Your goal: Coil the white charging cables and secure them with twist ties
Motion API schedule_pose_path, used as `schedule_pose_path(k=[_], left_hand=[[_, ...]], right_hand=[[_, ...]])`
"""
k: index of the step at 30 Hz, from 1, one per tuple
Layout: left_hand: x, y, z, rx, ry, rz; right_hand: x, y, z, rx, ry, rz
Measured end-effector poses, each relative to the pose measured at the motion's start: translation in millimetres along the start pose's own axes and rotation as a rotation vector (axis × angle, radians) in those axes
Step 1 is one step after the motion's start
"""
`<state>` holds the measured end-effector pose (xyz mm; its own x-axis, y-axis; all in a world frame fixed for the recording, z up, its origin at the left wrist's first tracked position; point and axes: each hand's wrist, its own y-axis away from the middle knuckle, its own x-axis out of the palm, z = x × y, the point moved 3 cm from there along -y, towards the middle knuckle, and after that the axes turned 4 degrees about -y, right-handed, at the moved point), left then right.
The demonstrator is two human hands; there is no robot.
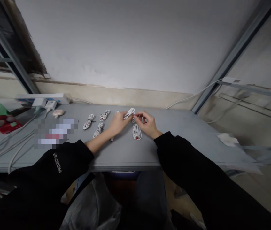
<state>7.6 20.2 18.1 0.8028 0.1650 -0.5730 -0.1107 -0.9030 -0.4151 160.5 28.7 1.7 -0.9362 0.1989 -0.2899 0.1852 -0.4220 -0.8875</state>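
A coiled white cable (129, 112) is gripped in my left hand (119, 124), raised a little above the table. My right hand (147, 123) pinches at the right side of this coil with thumb and forefinger, where a dark tie shows; the exact spot between the fingertips is too small to make out. Just below my hands lies another coiled cable (136, 132) with coloured ends. Left of my left hand are further tied coils: one cable bundle (89, 122), a second bundle (104, 115) behind, and a third bundle (98, 130) nearer me. More coils are partly hidden behind my hands.
The grey table (183, 127) ends at a wall. At the left stand a power strip (54, 98) with plugged-in chargers, a pinkish earbud case (58, 113), a green and red package (0, 116) and loose cables. Metal frame posts rise at both sides. Something white (228, 139) lies far right.
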Motion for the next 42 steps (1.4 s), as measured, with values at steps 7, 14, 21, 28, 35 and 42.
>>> schedule_pose_path(k=[7, 14, 21, 28, 35, 42], left_hand=[[-3.2, 1.4, 1.5, -0.041, -0.066, -0.055], [-3.6, 2.1, 0.1, -0.067, -0.09, -0.048], [0.7, -1.0, 4.6, -0.073, -0.011, -0.045], [7.1, -0.5, 3.2, -0.045, -0.03, 0.046], [17.1, 1.2, 2.6, -0.142, 0.199, 0.233], [13.5, 0.3, -2.1, -0.241, 0.624, 0.313]], right_hand=[[2.1, 1.4, 1.6, -0.013, 0.032, 0.073], [5.5, 2.0, 3.1, -0.008, 0.003, 0.061], [-0.6, 0.6, 6.8, -0.013, 0.077, -0.085], [-4.8, 0.1, 11.8, -0.02, 0.082, -0.17], [2.1, 0.2, 7.6, -0.046, 0.05, -0.057], [4.1, -0.2, 4.4, -0.039, 0.078, -0.009]])
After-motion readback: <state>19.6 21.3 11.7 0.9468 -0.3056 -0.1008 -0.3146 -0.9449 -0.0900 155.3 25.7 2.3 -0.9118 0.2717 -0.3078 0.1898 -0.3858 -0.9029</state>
